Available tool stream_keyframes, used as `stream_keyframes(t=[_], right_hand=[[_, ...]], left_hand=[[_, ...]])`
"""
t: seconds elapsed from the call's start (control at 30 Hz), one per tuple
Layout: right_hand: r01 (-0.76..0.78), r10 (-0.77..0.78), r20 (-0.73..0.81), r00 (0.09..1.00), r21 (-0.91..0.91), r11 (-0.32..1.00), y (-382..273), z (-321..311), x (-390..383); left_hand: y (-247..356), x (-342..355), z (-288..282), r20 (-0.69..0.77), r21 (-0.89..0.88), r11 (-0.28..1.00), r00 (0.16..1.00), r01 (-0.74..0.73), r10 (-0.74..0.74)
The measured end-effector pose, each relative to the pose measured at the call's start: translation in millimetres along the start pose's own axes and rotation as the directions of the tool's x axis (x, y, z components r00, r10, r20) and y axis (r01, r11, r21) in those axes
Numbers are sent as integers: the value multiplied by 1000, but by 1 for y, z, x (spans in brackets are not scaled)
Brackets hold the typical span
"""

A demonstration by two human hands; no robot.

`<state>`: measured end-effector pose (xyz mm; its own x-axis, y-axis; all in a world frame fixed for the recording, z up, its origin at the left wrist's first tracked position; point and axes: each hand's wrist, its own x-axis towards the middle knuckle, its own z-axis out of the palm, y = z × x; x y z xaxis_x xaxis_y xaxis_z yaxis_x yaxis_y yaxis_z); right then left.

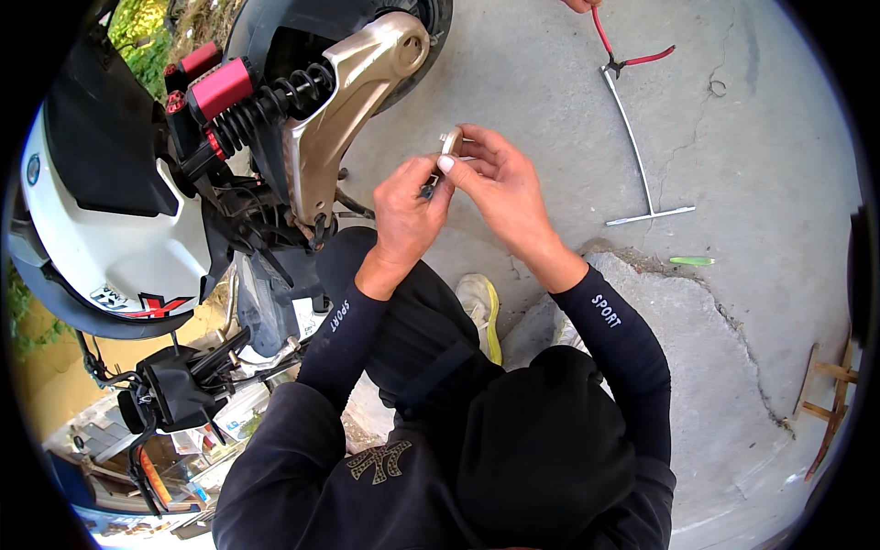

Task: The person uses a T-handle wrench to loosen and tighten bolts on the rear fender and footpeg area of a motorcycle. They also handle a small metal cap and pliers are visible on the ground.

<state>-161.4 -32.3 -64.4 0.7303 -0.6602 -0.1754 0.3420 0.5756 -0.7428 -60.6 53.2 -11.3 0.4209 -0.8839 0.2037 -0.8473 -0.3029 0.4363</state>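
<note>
My two hands meet in front of the scooter's rear end. Between the thumb and fingers of my right hand (502, 188) is a small rounded metal part (451, 141), pale gold in colour. My left hand (403, 209) is closed right beside it, fingertips pinched together. A bit of something small and dark (427, 191) shows at its fingers, too little to name. Just beyond, to the left, is the scooter's gold swingarm (353, 101), next to a black spring shock absorber with a red canister (221, 90).
A T-handle wrench (632, 137) lies on the concrete at right, with red-handled pliers (616, 64) at its far end. Another person's hand (579, 5) is at one plier handle. A small green object (692, 260) and a wooden frame (830, 394) are farther right.
</note>
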Motion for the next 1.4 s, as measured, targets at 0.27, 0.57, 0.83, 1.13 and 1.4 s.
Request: stream_keyframes(t=[0.27,0.57,0.83,1.13,1.4], right_hand=[[293,-301,8,954,-258,921,29,1,93],[470,-630,80,772,-740,481,63,14,160],[490,-697,53,715,-749,446,71,20,167],[441,-628,-60,776,-661,608,67,27,170],[473,-602,-122,789,-504,723,73,25,180]], left_hand=[[-16,56,-34,-57,255,967,998,1,14],[-56,119,-39,44,779,600,970,-183,240],[-57,128,-19,54,859,496,986,-128,160],[-70,139,-2,-20,841,527,968,-119,251],[-68,143,2,-61,847,530,982,-42,176]])
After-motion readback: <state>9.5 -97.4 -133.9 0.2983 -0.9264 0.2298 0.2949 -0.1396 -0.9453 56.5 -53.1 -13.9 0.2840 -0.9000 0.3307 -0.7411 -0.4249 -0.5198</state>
